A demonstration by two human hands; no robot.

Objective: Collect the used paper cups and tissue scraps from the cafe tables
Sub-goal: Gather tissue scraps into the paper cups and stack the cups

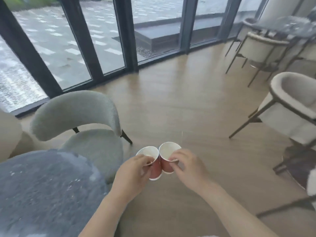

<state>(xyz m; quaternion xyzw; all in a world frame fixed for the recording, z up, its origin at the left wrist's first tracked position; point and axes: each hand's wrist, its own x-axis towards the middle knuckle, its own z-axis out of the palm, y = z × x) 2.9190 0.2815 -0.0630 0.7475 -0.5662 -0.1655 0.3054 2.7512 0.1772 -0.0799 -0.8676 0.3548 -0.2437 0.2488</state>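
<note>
Landmark is the dark table (pixel 42 185).

Your left hand (pixel 135 171) pinches the left cup (pixel 154 166) at the rim, thumb and fingers curled on it. It hangs just off the dark table's right edge, over the floor (pixel 188 103).

Your right hand (pixel 188 166) grips the right cup (pixel 165 156) the same way, one cup further out from the dark table.

Both red cups are upright with mouths up, and their walls touch. My guess is you hold them level so dregs don't spill, and side by side to nest one into the other and free a hand.

Hard to see:
- The cup insides read white. I can't tell if liquid or tissue sits in them.
- The cup walls on your side are covered by your fingers.
- The dark table's top is motion-blurred and speckled. No tissue scrap can be made out on it, and its near left part is cut off.
- The grey chair (pixel 77 117) stands just beyond the dark table.
- The far table (pixel 290 24), well away from the dark table across the room, is smeared, so any litter on it is unreadable.
- The white patch (pixel 311 183) at the edge opposite the dark table is cut off and unidentifiable.
</note>
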